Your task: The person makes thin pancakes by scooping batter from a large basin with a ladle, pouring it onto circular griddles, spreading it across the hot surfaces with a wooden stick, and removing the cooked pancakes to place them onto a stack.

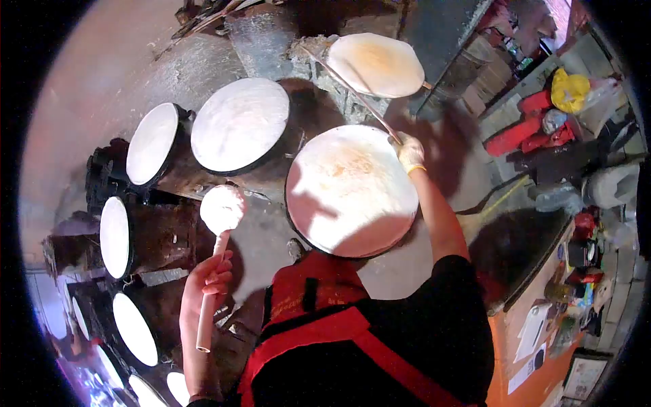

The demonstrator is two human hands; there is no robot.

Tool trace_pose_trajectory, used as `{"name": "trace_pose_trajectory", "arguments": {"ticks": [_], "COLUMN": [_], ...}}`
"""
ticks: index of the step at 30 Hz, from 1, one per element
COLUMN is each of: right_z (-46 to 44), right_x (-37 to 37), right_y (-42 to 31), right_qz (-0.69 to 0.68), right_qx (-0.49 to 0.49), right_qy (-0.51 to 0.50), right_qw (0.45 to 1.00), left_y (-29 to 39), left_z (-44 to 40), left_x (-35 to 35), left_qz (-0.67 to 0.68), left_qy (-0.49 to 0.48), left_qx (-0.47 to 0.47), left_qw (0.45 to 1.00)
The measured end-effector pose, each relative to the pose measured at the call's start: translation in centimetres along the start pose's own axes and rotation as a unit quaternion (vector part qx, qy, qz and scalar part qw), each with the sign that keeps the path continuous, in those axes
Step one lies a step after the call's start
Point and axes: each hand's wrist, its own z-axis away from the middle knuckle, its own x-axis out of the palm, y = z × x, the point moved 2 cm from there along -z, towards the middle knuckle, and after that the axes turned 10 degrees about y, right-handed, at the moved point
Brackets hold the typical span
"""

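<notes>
Red apron (pixel 339 325) filled bottom centre; left hand (pixel 209 277), left of centre, curled closed round white-headed tool (pixel 222 209); gloved right hand (pixel 411 153), upper right of centre, clasped thin stick (pixel 371 110) at rim of large white disc (pixel 352 190).

No text is legible. Red cloth apron (pixel 332 293): yellowish lettering, too blurred to read. White rectangular paper sheet with dark square mark (pixel 527 370), on orange desk (pixel 502 339): print unreadable. Dark-framed pale rectangular panel (pixel 584 378): markings indistinct.

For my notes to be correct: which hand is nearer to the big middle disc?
Right. The right hand is at the upper right edge of the middle disc; the left hand is apart from it, off to its lower left.
</notes>
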Motion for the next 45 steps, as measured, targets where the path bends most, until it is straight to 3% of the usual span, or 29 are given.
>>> {"name": "trace_pose_trajectory", "arguments": {"ticks": [2, 5, 7, 9, 10, 12, 15, 16, 17, 18, 19, 21, 23, 24, 25, 26, 27, 28, 29, 31, 32, 39, 45], "right_z": [-0.8, -1.1, -2.4, -3.5, -3.2, -5.1, -13.5, -14.9, -16.0, -16.1, -18.0, -22.2, -21.6, -22.0, -22.7, -22.2, -23.8, -22.5, -22.9, -21.7, -19.8, -16.6, -12.5], "right_x": [1.9, -1.4, -2.2, -5.7, -8.1, -9.0, -11.9, -13.8, -16.4, -18.1, -18.8, -19.2, -17.2, -15.1, -12.5, -9.5, -6.1, -3.3, 1.7, 7.6, 9.2, 17.4, 13.4], "right_y": [2.0, -2.4, -1.7, -6.2, -10.5, -12.4, -9.3, -12.1, -16.4, -20.5, -20.4, -21.1, -25.0, -25.0, -23.4, -23.1, -19.5, -18.8, -14.4, -10.8, -11.0, -11.1, -16.0], "right_qz": [-0.015, -0.002, -0.141, -0.096, -0.312, -0.462, -0.309, -0.027, 0.260, 0.344, 0.327, 0.316, 0.303, 0.291, 0.271, 0.296, 0.284, 0.352, 0.002, -0.028, 0.297, 0.323, 0.290], "right_qx": [0.012, 0.002, 0.000, 0.032, 0.056, 0.085, 0.063, 0.046, 0.032, -0.009, -0.153, -0.295, -0.385, -0.387, -0.460, -0.455, -0.419, -0.461, -0.338, -0.231, -0.271, -0.232, -0.188], "right_qy": [-0.024, -0.069, -0.068, -0.108, -0.069, -0.055, -0.102, -0.021, 0.061, 0.129, 0.229, 0.292, 0.289, 0.269, 0.272, 0.276, 0.233, 0.219, 0.161, 0.123, 0.151, 0.179, 0.139], "right_qw": [1.000, 0.998, 0.988, 0.989, 0.946, 0.881, 0.944, 0.998, 0.963, 0.930, 0.904, 0.853, 0.822, 0.832, 0.801, 0.794, 0.830, 0.785, 0.927, 0.965, 0.903, 0.900, 0.928], "left_y": [-0.2, -0.1, 0.7, 1.5, 2.1, 3.5, 6.6, 7.8, 8.9, 10.3, 11.4, 13.5, 15.7, 16.6, 17.5, 18.4, 19.5, 20.0, 20.8, 21.7, 22.0, 21.8, 17.6], "left_z": [-0.2, -0.5, -1.4, -2.3, -2.8, -4.0, -6.3, -7.1, -8.0, -9.2, -10.0, -11.6, -12.6, -13.1, -13.7, -14.3, -15.1, -15.5, -15.8, -15.4, -15.4, -14.1, -12.0], "left_x": [-0.1, 0.2, -0.1, 0.8, 1.2, 2.0, 2.9, 3.5, 4.3, 4.8, 5.6, 7.3, 9.6, 10.4, 11.1, 11.4, 11.7, 11.7, 11.8, 13.0, 13.3, 13.5, 11.6], "left_qz": [0.009, -0.023, -0.051, -0.091, -0.112, -0.111, -0.116, -0.121, -0.127, -0.162, -0.158, -0.146, -0.200, -0.219, -0.238, -0.270, -0.255, -0.277, -0.298, -0.360, -0.368, -0.304, -0.228], "left_qy": [0.001, -0.021, -0.013, -0.004, 0.000, -0.021, -0.054, -0.059, -0.066, -0.070, -0.083, -0.105, -0.083, -0.072, -0.061, -0.074, -0.089, -0.099, -0.108, -0.046, -0.029, 0.008, -0.016], "left_qx": [-0.011, -0.007, 0.000, 0.003, 0.005, -0.014, -0.043, -0.054, -0.066, -0.057, -0.070, -0.090, -0.066, -0.054, -0.042, -0.019, -0.053, -0.030, -0.006, 0.036, 0.056, 0.065, 0.032], "left_qw": [1.000, 1.000, 0.999, 0.996, 0.994, 0.993, 0.991, 0.989, 0.987, 0.983, 0.981, 0.980, 0.974, 0.972, 0.968, 0.960, 0.961, 0.955, 0.948, 0.931, 0.928, 0.951, 0.973]}}
